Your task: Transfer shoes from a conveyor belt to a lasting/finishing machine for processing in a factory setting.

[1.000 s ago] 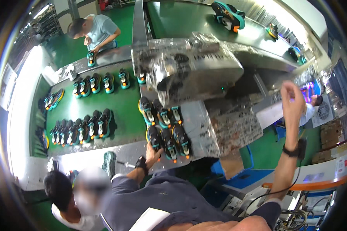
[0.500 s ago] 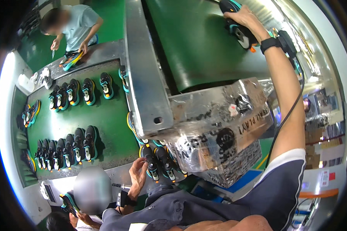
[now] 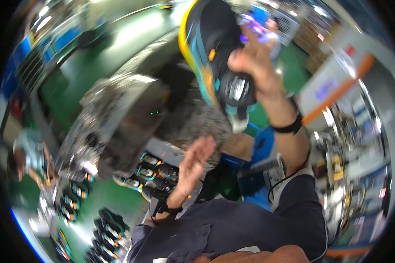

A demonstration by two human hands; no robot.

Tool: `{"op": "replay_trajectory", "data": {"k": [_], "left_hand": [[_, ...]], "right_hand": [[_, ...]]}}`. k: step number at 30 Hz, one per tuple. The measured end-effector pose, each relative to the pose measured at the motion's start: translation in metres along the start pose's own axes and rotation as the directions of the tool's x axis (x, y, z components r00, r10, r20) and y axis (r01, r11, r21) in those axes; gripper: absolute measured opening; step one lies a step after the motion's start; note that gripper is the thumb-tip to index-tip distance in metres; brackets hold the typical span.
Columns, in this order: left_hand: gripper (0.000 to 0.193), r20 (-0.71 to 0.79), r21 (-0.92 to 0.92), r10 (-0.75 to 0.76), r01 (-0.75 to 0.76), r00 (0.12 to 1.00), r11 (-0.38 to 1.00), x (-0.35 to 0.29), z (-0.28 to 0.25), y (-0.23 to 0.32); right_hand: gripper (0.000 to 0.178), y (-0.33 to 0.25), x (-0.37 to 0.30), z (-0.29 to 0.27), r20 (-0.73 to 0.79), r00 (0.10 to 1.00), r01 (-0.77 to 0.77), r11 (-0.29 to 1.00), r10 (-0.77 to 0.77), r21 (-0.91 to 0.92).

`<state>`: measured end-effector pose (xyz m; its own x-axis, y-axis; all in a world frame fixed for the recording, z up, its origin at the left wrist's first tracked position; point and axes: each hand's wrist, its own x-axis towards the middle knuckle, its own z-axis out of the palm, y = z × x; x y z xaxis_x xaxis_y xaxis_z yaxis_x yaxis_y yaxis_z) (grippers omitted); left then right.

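Note:
A black sneaker (image 3: pixel 213 37) with a yellow and teal sole edge and orange accents is raised in the upper middle, large and blurred. My right hand (image 3: pixel 261 72) is closed on its side, with a black band on the wrist. Whether a second shoe is in the same grip, I cannot tell. Below it, my left hand (image 3: pixel 195 164) is held up with its fingers stretched out, holding nothing. Under and beside the left hand stand several black sneakers (image 3: pixel 149 172) on a metal ledge.
A plastic-wrapped box (image 3: pixel 114 118) stands in the middle left. More sneakers (image 3: pixel 105 232) line a green surface at the lower left, where a co-worker (image 3: pixel 28 158) is at the far side. A blue bin (image 3: pixel 254 184) and an orange-edged white table (image 3: pixel 333 92) lie to the right.
The whole view has swung to the right. My right hand has brought the sneaker from above the green belt closer to me. My left hand has moved up from beside the shoes, fingers straighter.

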<state>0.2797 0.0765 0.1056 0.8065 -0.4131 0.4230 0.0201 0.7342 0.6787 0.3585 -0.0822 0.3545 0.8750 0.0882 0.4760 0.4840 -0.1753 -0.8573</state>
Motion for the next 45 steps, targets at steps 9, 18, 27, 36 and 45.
{"op": "replay_trajectory", "data": {"k": [9, 18, 27, 36, 45], "left_hand": [[0.057, 0.453, -0.397, -0.382, 0.566, 0.806, 0.723, 0.032, 0.176, -0.133], [0.067, 0.51, 0.292, -0.644, 0.589, 0.57, 0.753, -0.072, 0.374, -0.287], [0.073, 0.679, 0.546, -0.721, 0.559, 0.141, 0.624, -0.156, 0.548, -0.451], [0.07, 0.605, 0.665, -0.624, 0.117, 0.495, 0.738, -0.2, 0.662, -0.636], [0.074, 0.29, 0.887, -0.812, 0.178, 0.506, 0.427, -0.135, 0.642, -0.709]], "right_hand": [[0.065, 0.015, -0.306, -0.139, -0.467, 0.862, -0.162, 0.979, 0.2, 0.12], [0.068, -0.002, -0.573, -0.207, -0.997, 0.005, -0.527, 0.848, 0.074, 0.061], [0.055, -0.063, -0.794, -0.25, -0.879, -0.432, -0.294, 0.953, -0.202, -0.075], [0.055, -0.111, -0.85, -0.252, -0.727, -0.562, -0.637, 0.767, -0.395, 0.076], [0.048, -0.115, -0.865, -0.355, -0.781, -0.435, -0.868, 0.44, -0.448, 0.231]]}}
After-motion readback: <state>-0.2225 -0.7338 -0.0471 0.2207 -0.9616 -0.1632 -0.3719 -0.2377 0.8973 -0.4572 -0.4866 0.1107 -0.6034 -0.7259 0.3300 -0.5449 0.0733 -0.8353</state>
